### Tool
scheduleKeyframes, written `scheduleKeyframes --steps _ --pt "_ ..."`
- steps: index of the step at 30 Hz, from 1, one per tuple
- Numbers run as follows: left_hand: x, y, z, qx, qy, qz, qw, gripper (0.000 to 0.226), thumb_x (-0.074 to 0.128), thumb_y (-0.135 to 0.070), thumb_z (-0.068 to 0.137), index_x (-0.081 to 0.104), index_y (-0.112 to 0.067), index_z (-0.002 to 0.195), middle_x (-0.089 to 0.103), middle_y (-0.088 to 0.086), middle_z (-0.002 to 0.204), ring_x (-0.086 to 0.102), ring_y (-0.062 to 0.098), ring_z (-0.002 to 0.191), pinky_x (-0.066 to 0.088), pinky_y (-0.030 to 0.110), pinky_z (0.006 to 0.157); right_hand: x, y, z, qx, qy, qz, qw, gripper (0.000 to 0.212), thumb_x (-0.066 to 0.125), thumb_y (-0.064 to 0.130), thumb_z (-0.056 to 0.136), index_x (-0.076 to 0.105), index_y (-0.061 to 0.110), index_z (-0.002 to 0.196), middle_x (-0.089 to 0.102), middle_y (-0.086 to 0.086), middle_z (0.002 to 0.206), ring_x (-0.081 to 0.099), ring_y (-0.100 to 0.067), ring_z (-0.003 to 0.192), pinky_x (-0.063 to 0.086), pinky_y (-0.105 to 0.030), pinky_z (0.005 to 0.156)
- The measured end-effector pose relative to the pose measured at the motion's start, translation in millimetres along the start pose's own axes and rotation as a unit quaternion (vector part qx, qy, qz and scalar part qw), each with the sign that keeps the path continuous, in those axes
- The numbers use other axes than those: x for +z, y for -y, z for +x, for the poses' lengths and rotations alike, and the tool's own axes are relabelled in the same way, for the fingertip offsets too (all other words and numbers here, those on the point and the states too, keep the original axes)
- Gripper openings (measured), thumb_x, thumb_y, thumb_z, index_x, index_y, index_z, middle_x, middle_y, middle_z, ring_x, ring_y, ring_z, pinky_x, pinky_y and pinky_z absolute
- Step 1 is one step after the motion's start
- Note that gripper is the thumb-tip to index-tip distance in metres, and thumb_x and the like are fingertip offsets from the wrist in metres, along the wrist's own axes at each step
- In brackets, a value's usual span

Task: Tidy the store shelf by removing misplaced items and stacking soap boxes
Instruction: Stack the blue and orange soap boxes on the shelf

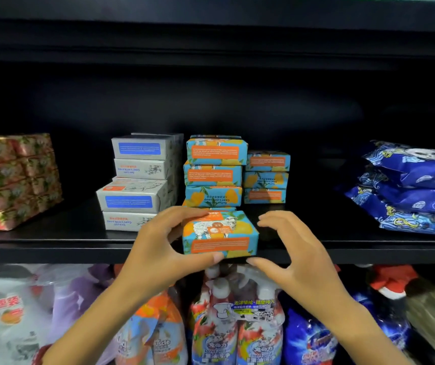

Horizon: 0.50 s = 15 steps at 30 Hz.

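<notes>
The box (220,234) sits at the shelf's (53,250) front edge, about midway along it, right in front of the matching stack (215,169). The left hand (163,248) grips it, fingers curled over its top left corner and thumb along its lower front edge. That reads as a carrying pinch, so I judge the box is being lifted or set, though I cannot tell whether its base rests on the shelf.

The right hand (298,248) is wide open and curved like a bracket just beside the box's right end, holding nothing. Whether its thumb tip touches the lower corner I cannot tell. It looks poised to steady or square the box.

The box is a wrapped soap bar in blue with orange fruit, a sheep drawing on top and an orange text panel on the front face. The stack behind shows 3 of the same, with another partly hidden. A lower pile (266,177) of 3 stands further back on the right.

Grey boxes (137,180) are stacked unevenly left of it, which suggests straightening is still due there.
</notes>
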<state>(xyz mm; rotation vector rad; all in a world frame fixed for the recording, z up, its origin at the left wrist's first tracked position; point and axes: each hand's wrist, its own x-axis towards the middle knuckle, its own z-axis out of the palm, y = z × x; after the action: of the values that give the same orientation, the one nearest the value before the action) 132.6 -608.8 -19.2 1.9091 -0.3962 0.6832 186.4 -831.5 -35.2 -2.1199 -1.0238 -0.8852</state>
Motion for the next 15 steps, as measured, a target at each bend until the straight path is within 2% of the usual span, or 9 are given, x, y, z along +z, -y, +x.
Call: scheduleKeyframes --steps 4,8,11,15 --pt "-7 11 8 -0.020 -0.010 0.063 0.998 0.060 0.079 -0.055 0.046 0.062 -0.038 0.102 0.064 -0.015 0.107 0.063 -0.002 0.097 0.052 0.015 0.080 2 -17 -6 0.002 0.019 -0.132 0.991 0.045 0.066 0.051 0.074 0.060 0.022 0.108 0.060 0.010 0.109 0.048 -0.002 0.104 0.044 -0.013 0.078" --pt "-7 18 11 -0.014 0.002 0.133 0.991 0.062 0.073 -0.065 0.050 0.059 -0.042 0.106 0.059 -0.023 0.111 0.058 -0.004 0.103 0.049 0.019 0.088 9 -22 -11 -0.006 0.014 -0.166 0.986 0.041 0.062 0.050 0.076 0.063 0.021 0.105 0.062 0.010 0.104 0.050 -0.003 0.100 0.044 -0.016 0.076" --pt "-6 18 7 0.043 -0.005 0.243 0.969 0.067 0.062 -0.068 0.060 0.063 -0.029 0.116 0.052 -0.028 0.118 0.049 -0.008 0.111 0.032 0.001 0.092 9 -22 -12 -0.014 0.011 -0.177 0.984 0.042 0.050 0.052 0.080 0.064 0.022 0.106 0.062 0.011 0.103 0.049 -0.005 0.100 0.042 -0.015 0.075" --pt "1 13 0 0.136 -0.045 0.307 0.941 0.051 0.060 -0.053 0.073 0.067 -0.016 0.108 0.058 -0.013 0.113 0.051 0.003 0.108 0.029 0.003 0.095 11 -23 -13 -0.017 0.001 -0.190 0.982 0.040 0.059 0.046 0.077 0.065 0.020 0.106 0.063 0.009 0.103 0.049 -0.007 0.101 0.042 -0.015 0.076"
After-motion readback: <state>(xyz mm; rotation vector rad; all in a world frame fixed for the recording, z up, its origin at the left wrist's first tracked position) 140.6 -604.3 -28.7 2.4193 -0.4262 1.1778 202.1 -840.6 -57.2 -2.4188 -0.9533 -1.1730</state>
